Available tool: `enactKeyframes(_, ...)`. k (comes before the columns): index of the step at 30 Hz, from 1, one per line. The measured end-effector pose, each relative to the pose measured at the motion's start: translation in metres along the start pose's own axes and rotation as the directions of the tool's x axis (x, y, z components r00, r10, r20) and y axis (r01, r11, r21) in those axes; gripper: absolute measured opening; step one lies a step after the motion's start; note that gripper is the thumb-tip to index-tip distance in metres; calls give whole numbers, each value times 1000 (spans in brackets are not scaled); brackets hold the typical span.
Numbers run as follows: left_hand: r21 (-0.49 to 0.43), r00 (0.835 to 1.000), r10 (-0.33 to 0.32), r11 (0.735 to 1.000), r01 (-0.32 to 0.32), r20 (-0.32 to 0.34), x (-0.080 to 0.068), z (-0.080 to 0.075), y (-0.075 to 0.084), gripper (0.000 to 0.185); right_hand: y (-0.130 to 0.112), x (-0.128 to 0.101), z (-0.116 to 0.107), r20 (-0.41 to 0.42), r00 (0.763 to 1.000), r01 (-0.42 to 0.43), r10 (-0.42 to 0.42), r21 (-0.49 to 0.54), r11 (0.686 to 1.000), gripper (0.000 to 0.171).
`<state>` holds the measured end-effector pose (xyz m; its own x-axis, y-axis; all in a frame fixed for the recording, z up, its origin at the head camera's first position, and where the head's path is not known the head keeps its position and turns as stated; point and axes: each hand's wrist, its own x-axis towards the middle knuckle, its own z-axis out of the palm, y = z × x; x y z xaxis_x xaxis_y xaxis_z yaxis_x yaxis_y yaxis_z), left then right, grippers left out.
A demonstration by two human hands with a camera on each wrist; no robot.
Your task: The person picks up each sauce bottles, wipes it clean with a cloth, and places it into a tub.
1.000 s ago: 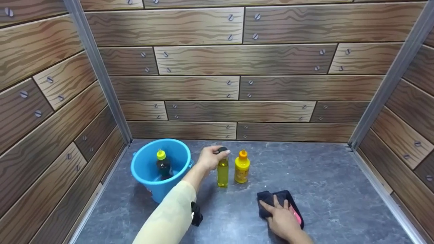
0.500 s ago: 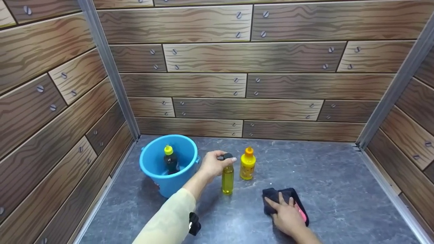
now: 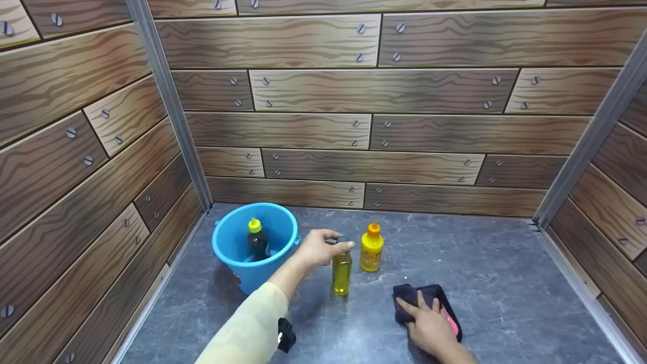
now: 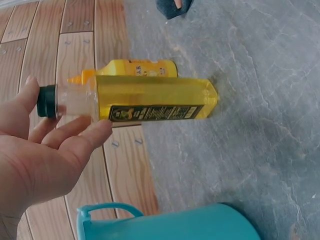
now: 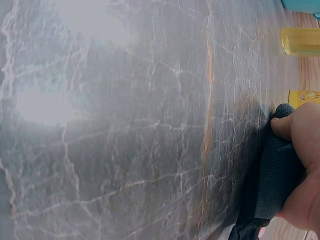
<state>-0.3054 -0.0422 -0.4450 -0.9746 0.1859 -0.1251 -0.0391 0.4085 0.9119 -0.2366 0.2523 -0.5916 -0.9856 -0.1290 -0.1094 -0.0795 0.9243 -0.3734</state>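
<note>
Left hand (image 3: 316,248) loosened since earlier: we held fingers spread beside black-capped clear yellow-liquid bottle (image 3: 342,268); right hand (image 3: 429,326) pressed flat on dark cloth (image 3: 425,298).

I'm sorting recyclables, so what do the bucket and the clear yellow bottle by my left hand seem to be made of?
The bucket looks like smooth blue moulded plastic of even colour. The bottle seems clear glossy plastic: the yellow liquid shows through, under a dark cap.

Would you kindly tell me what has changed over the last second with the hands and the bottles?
The left hand has loosened from the clear yellow bottle: fingers now open, just touching its cap. The right hand stays pressed on the dark cloth; orange-capped bottle and bucket unchanged.
</note>
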Motion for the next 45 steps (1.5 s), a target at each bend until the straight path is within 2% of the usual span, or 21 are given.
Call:
enactKeyframes(6, 25, 998, 44, 999, -45, 43, 6, -6, -1, 46, 0, -1, -1, 20, 1000, -16, 15, 14, 1000, 59)
enactKeyframes(16, -44, 998, -4, 999, 6, 56, 11, -8, -1, 36, -1, 0, -3, 40, 999, -21, 20, 20, 1000, 60)
enactKeyframes(21, -82, 998, 14, 997, -9, 59, 10, -9, -3, 33, -1, -1, -3, 12, 1000, 3, -3, 11, 1000, 60)
enactKeyframes(25, -66, 998, 25, 998, -21, 63, 10, -8, -4, 32, -1, -2, -2, -4, 1000, 11, -11, -11, 1000, 60)
enactKeyframes(30, -12, 997, 11, 1000, -10, 72, 5, -4, -2, 32, 0, -2, 0, 1, 1000, 9, -9, -21, 1000, 61)
enactKeyframes(39, -32, 995, -3, 999, 7, 97, -5, 3, 3, 32, 1, -5, -1, 31, 1000, 1, 0, -25, 1000, 63)
enactKeyframes(45, -7, 997, -20, 1000, 21, 80, -8, 3, 3, 35, 1, -12, 1, -7, 999, 34, -34, -16, 999, 65)
